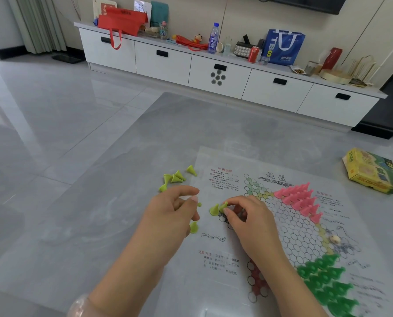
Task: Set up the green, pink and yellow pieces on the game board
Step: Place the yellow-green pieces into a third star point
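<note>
A paper game board point(289, 227) with a hexagonal star grid lies on the grey table. Pink pieces point(299, 200) fill one star point at the far side, and green pieces point(326, 282) fill the near right point. My right hand point(246, 216) pinches a yellow-green cone point(223, 206) at the left star point, beside another one point(214, 210) standing there. My left hand point(175, 211) is curled around yellow-green pieces; one point(194, 227) sticks out below its fingers. Several loose yellow-green cones point(175, 178) lie on the table left of the board.
A small bead-like die point(334, 239) rests on the board's right side. The yellow-green game box point(371, 171) lies at the table's right. Beyond the table stands a white low cabinet point(218, 72) crowded with bags, bottles and cans.
</note>
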Demonstrator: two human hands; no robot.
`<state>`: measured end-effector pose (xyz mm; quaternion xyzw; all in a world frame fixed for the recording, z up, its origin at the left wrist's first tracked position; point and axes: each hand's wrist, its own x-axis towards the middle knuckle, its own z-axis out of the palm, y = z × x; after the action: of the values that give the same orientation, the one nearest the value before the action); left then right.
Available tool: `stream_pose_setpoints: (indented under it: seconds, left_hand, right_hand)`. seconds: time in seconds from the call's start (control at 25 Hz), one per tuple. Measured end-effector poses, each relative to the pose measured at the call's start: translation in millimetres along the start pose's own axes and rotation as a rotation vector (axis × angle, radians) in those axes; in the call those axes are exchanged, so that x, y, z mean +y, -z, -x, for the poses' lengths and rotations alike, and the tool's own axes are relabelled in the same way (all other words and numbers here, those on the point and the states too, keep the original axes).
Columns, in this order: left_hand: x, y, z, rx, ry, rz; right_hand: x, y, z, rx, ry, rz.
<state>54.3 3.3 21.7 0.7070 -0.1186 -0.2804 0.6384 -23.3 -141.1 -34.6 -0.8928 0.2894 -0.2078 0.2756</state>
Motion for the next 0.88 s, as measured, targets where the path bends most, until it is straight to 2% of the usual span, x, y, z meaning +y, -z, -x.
stream_pose_setpoints:
  seconds: [0.08, 0.2, 0.28, 0.4, 0.56, 0.68, 0.76, 0.88]
  left_hand:
    - [0, -1, 1, -0.008, -0.010, 0.026]
    - [1, -1, 3, -0.052, 0.006, 0.072]
    - [2, -3, 4, -0.094, 0.040, 0.124]
    - [2, -6, 3, -0.107, 0.068, 0.168]
    - [-1, -7, 2, -0.104, 0.066, 0.114]
    - [0, -9, 2, -0.107, 0.063, 0.091]
    - [0, -7, 3, -0.090, 0.072, 0.082]
    - [1, -1, 2, -0.070, 0.113, 0.100]
  right_hand:
    - [-3, 5, 1, 0.027, -0.011, -0.050]
    - [-21, 22, 4, 0.161, -0.018, -0.290]
    - [-39, 29, 10, 0.081, 0.010, -0.475]
    - [-54, 20, 18, -0.149, 0.085, -0.557]
    - [-51, 14, 18, -0.179, 0.044, -0.666]
    - [-54, 18, 18, -0.175, 0.029, -0.682]
    - [-47, 23, 14, -0.084, -0.034, -0.652]
    - [-29, 32, 8, 0.004, -0.116, -0.401]
